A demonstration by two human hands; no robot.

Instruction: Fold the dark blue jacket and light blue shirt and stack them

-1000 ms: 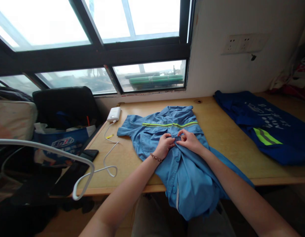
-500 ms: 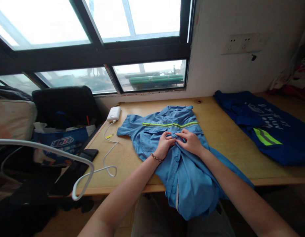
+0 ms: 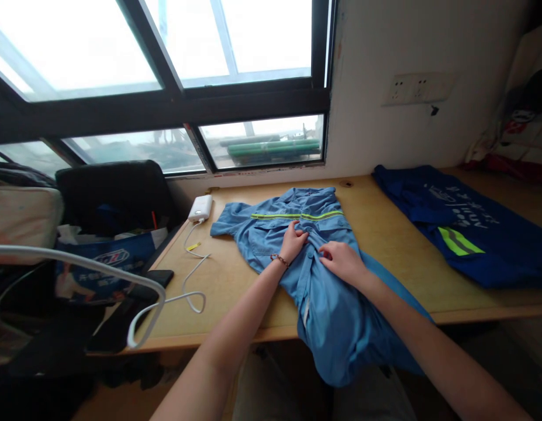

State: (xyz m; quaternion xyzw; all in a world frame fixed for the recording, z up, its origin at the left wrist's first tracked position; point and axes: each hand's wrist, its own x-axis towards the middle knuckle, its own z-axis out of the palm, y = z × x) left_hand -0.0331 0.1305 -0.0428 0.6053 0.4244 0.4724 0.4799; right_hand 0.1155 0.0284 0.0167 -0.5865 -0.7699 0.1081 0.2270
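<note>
A light blue work shirt with a yellow-green reflective stripe lies front up, its lower part hanging over the table's front edge. My left hand, wearing a beaded bracelet, is closed on the shirt's button placket just below the stripe. Slightly lower and to the right, my right hand has its fingers curled onto the fabric beside the placket, pinching a fold. A button shows between the hands. The fingertips of both hands are partly hidden in the cloth.
On the wooden table, a dark blue garment lies at the right. A white power bank with a white cable sits at the left. Below it are a dark phone-like slab and a blue bag. A window stands behind.
My right hand has moved down and right along the shirt front, away from my left hand, which stays at the placket. The hanging shirt bottom has shifted slightly. The view has turned a little.
</note>
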